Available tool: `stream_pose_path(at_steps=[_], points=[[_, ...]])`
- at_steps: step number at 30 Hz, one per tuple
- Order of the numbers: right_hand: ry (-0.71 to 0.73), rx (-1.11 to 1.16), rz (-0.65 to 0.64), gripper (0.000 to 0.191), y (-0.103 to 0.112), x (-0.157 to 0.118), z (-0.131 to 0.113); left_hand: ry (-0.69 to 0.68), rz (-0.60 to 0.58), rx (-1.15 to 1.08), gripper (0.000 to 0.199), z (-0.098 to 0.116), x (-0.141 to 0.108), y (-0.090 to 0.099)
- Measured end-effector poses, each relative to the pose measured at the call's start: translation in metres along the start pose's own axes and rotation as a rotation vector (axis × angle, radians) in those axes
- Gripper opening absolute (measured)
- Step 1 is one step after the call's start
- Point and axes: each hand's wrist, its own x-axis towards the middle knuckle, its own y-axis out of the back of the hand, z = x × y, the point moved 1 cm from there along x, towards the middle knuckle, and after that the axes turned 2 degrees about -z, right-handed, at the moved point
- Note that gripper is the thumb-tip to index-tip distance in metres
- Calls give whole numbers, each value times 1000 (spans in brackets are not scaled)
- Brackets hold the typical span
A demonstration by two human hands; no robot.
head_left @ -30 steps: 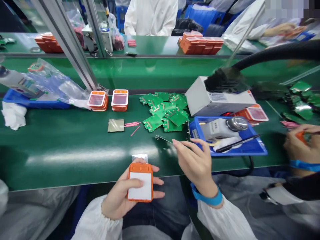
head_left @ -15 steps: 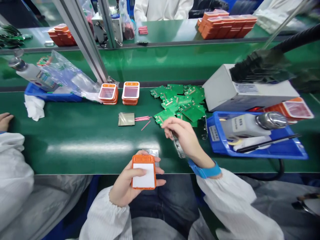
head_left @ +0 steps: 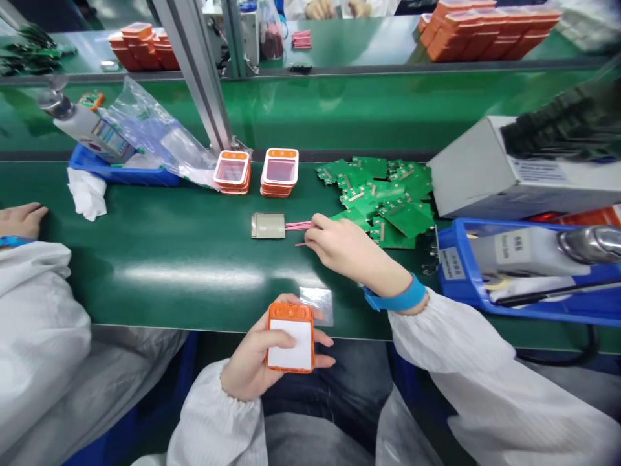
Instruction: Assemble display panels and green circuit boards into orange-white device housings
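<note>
My left hand (head_left: 259, 353) is closed around an orange plastic case (head_left: 291, 314), with its thumb pressed on the white panel (head_left: 286, 356) inside. Just beyond its fingers, a small shiny clear packet (head_left: 317, 303) lies near the table edge. My right hand (head_left: 339, 243) is pinched at the loose end of some thin pink strips; one pink strip (head_left: 300, 244) pokes out from under the fingertips. Several more pink strips (head_left: 295, 226) reach from the fingers to a flat beige-grey stack (head_left: 268, 226). Green circuit boards (head_left: 388, 194) lie heaped beyond this hand.
Two stacks of orange-rimmed cases, a left stack (head_left: 233, 171) and a right stack (head_left: 280, 169), stand at the back. A blue tray (head_left: 453, 288) with a bottle and a white box (head_left: 466, 168) are at right. At left, a co-worker's hand (head_left: 22, 220) rests near another blue tray (head_left: 145, 176).
My right hand has moved left from beside the boards to the pink strips. The silvery tool that hung below it is out of sight. My left hand still holds the orange case.
</note>
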Motion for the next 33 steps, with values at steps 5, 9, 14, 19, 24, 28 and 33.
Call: stream_pose_path(at_steps=[5, 9, 14, 19, 24, 28, 33], points=[[-1, 26, 38, 23, -6, -2, 0, 2, -44, -8, 42, -4, 2, 1], [-7, 253, 139, 17, 2, -25, -6, 10, -23, 13, 39, -6, 2, -3], [160, 486, 188, 16, 21, -81, -29, -3, 0, 21, 37, -6, -1, -13], [255, 320, 266, 26, 24, -115, -52, 17, 22, 18, 44, -10, 0, -23], [250, 184, 341, 30, 22, -119, -62, 34, 8, 41, 46, -16, 1, -30], [260, 193, 379, 33, 21, -119, -66, 42, 43, 72, 48, -18, -2, -32], [255, 219, 386, 32, 20, -119, -68, 46, 61, 95, 47, -20, -4, -34]])
